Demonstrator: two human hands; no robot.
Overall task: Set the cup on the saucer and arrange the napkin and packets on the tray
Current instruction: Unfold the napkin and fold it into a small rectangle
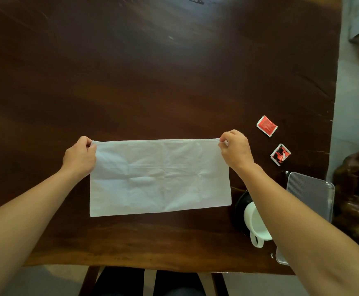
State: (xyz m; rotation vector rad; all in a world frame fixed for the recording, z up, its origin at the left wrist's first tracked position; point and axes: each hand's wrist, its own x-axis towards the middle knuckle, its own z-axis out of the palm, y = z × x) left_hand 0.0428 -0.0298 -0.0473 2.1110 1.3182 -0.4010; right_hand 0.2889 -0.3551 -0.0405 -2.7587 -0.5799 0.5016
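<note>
Holding the napkin [160, 177] up by its two top corners, we are in the middle of folding it. Our left hand [80, 155] pinches the top left corner between thumb and fingers, with the other fingers curled in. The napkin hangs flat and wide between our hands, above the dark wooden table [152, 71]. It looks thin and soft, with light creases, so we think it could tear or flop if we pull too hard.

To fold it well, we should keep both pinches gentle but firm. We should keep the top edge straight and level. Then we can bring the top edge to meet the bottom edge, so the corners match up, and press the fold flat on the table.

Our right hand [236, 149] pinches the top right corner the same way, fingers pressed together on the paper. Under our right arm sits the white cup [257, 225], on the black saucer [239, 205] as far as we can tell, so that part looks done. Two red packets [267, 126] lie on the table, near each other but apart. They are not on the tray yet. The clear tray [311, 189] sits at the table's right edge, just beside the cup. The folded napkin should go there, with room left for the packets.
</note>
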